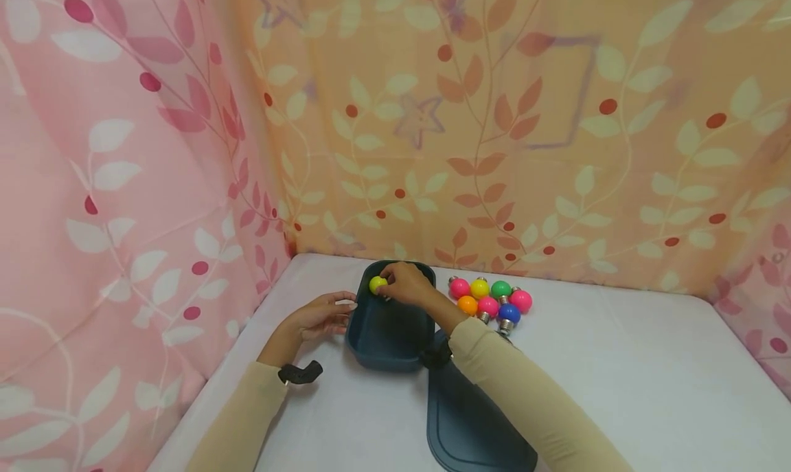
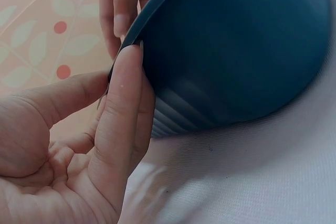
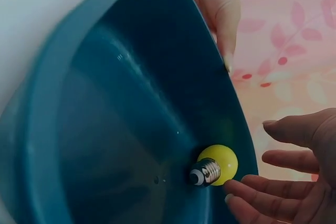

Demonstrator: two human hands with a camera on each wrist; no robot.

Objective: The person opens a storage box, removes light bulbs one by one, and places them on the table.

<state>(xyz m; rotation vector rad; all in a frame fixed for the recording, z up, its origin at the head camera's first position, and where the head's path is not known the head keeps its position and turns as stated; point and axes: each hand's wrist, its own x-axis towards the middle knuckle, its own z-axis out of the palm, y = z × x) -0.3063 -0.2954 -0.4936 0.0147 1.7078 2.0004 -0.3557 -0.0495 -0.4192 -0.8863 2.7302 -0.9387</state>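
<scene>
A dark blue rectangular plastic container [image 1: 386, 334] stands on the white-covered table. In its far left corner is a yellow light bulb [image 3: 223, 163] with a silver screw base. My right hand [image 1: 404, 283] reaches inside over the wall; the right wrist view shows the fingers [image 3: 273, 198] spread and fairly straight, fingertips right beside the bulb, thumb apart from it. At the container's left side, my left hand [image 1: 321, 314] holds the rim between thumb and fingertips [image 2: 128, 61].
Several coloured light bulbs [image 1: 488, 307], pink, yellow, green, orange and blue, lie grouped right of the container. A dark blue lid [image 1: 469, 417] lies nearer, partly under my right forearm. Patterned curtains [image 1: 494, 149] border the table at the back and left.
</scene>
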